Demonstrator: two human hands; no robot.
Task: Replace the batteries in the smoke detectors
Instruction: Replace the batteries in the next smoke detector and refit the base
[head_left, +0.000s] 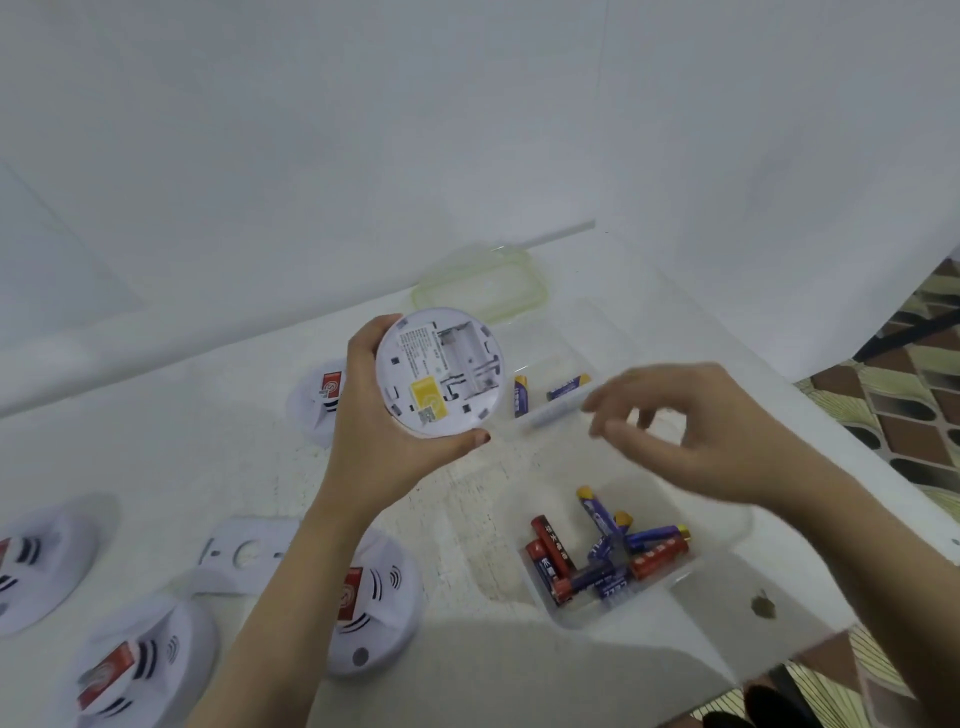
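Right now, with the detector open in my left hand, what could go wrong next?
The near tub mixes red and blue batteries, so mismatched or spent cells might get paired. That tub sits close to the front edge of the table, near your right hand; a brush could knock it off. Only your left hand grips the smoke detector, by its rim; pressing cells in may make it slip.
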